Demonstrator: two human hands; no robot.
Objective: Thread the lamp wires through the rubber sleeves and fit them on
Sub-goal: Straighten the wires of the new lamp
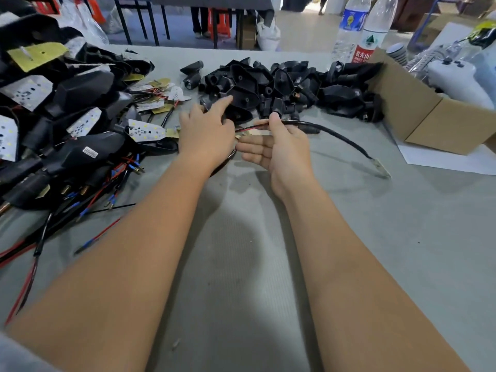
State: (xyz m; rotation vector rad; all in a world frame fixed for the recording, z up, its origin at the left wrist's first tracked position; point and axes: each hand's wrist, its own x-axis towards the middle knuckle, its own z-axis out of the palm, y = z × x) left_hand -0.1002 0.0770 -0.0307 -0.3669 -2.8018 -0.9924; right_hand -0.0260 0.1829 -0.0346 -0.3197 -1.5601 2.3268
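Both bare forearms stretch forward over the grey surface (pixel 349 237). The right hand (pixel 281 154) pinches a black-sheathed lamp wire (pixel 338 136) between thumb and forefinger, palm turned inward, its other fingers straight and loose. From that pinch the wire arcs away to the right and comes down on the surface, ending in a small pale part (blurred, so I cannot tell what it is). On the other side of the pinch the wire's red and black leads run left toward the left hand (pixel 205 138).

The left hand lies palm down, forefinger stretched out and touching the near edge of the heap of black rubber sleeves (pixel 268 84) — whether its other fingers curl round anything underneath cannot be told, since the back of the hand hides them. The sleeves are piled at the far middle of the surface, just beyond both hands.

To the left sprawls a pile of black lamp housings (pixel 80 89) mixed with white LED boards and red and black wires with blue-tipped ends. At the right stands an open cardboard box (pixel 418 122) — and behind the sleeves, two clear plastic bottles (pixel 373 36) stand side by side.
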